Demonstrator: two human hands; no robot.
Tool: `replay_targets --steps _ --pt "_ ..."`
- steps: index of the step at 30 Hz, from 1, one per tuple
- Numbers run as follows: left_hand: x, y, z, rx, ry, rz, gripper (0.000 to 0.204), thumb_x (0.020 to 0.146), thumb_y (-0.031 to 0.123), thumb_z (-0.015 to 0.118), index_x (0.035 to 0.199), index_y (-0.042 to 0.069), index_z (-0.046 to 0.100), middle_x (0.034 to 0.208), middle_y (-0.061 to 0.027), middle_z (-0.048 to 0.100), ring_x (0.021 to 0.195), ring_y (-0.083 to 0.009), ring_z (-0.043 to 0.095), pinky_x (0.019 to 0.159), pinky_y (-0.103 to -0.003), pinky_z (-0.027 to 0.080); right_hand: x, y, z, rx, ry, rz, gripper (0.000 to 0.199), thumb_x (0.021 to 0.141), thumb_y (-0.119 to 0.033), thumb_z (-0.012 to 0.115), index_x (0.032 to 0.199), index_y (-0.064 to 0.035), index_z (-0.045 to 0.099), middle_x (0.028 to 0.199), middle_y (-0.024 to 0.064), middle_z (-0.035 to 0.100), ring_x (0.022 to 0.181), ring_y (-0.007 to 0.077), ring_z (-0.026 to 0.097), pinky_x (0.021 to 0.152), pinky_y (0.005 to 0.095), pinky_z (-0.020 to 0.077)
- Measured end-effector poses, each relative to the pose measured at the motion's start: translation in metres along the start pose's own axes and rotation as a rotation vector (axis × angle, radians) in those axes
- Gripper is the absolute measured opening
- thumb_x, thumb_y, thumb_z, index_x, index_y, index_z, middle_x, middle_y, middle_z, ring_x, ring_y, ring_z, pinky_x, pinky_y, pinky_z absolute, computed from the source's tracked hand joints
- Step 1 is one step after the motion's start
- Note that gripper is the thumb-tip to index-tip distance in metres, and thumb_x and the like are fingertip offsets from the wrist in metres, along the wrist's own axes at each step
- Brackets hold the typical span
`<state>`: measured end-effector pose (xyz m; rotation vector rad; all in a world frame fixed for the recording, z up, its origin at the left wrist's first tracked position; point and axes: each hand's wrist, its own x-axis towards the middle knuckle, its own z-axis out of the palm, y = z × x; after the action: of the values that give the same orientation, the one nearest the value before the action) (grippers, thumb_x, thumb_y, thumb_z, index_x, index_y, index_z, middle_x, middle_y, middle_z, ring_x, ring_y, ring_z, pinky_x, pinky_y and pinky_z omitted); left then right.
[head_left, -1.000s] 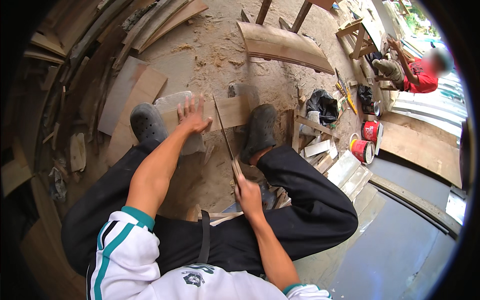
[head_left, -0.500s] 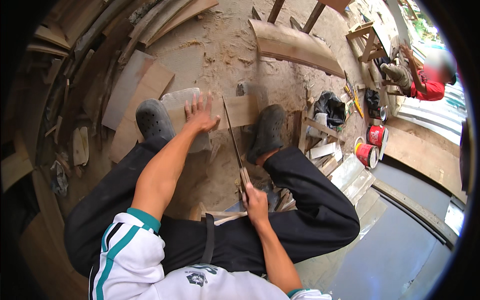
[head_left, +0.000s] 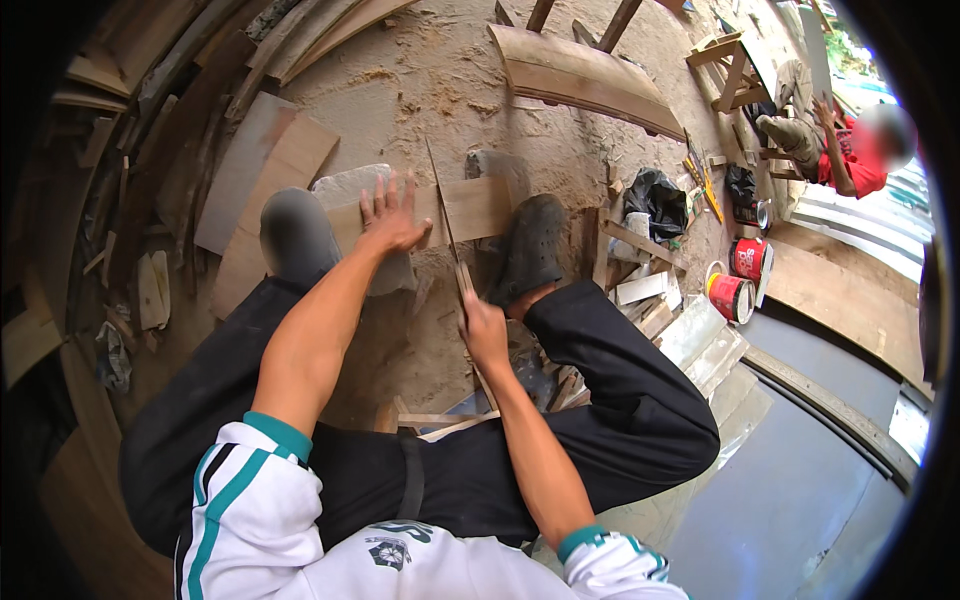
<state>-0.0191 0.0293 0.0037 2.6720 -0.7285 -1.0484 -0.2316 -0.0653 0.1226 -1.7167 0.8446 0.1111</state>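
Note:
A flat wooden board [head_left: 470, 210] lies crosswise between my feet, propped on a pale block [head_left: 352, 184] at the left and another block under its right part. My left hand [head_left: 394, 214] presses flat on the board with its fingers spread. In my right hand [head_left: 484, 330] is the wooden handle of a handsaw [head_left: 443, 205], gripped with closed fingers. The saw's thin blade crosses the board just right of my left hand, its tip reaching past the far edge. My dark clogs [head_left: 530, 245] rest at either end of the board.
Planks and offcuts [head_left: 190, 130] pile up at the left. A wide curved wooden panel [head_left: 585, 82] lies ahead. To the right are a black plastic bag [head_left: 655, 205], scrap wood [head_left: 645, 288], red cans [head_left: 731, 297] and a grey sheet [head_left: 760, 500]. A person in red [head_left: 850, 155] sits at the far right.
My right hand has pushed the saw forward and slightly left, so its tip now extends farther past the board. The left hand stays flat on the board.

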Motion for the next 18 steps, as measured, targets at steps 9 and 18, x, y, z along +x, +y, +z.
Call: replay_targets --steps 9,18 --pt "-0.008 -0.009 -0.007 -0.006 -0.036 -0.05 0.099 0.09 0.06 0.047 0.158 0.014 -0.009 0.163 -0.0188 -0.013 0.149 -0.0414 -0.017 0.114 -0.061 -0.012 -0.062 -0.011 -0.025 0.111 -0.036 0.212 0.057 0.103 -0.035 0.046 0.058 -0.0011 0.051 0.048 0.0034 0.045 0.045 0.0131 0.045 0.048 0.0326 0.0348" --pt "-0.005 -0.012 -0.011 0.008 -0.033 -0.055 0.1 0.09 0.06 0.048 0.157 0.015 -0.011 0.163 -0.0188 -0.012 0.149 -0.0411 -0.018 0.114 -0.061 -0.012 -0.072 0.001 -0.02 0.003 -0.076 0.152 0.055 0.103 -0.035 0.044 0.061 0.0001 0.053 0.05 0.01 0.048 0.046 0.0191 0.048 0.051 0.0371 0.0373"
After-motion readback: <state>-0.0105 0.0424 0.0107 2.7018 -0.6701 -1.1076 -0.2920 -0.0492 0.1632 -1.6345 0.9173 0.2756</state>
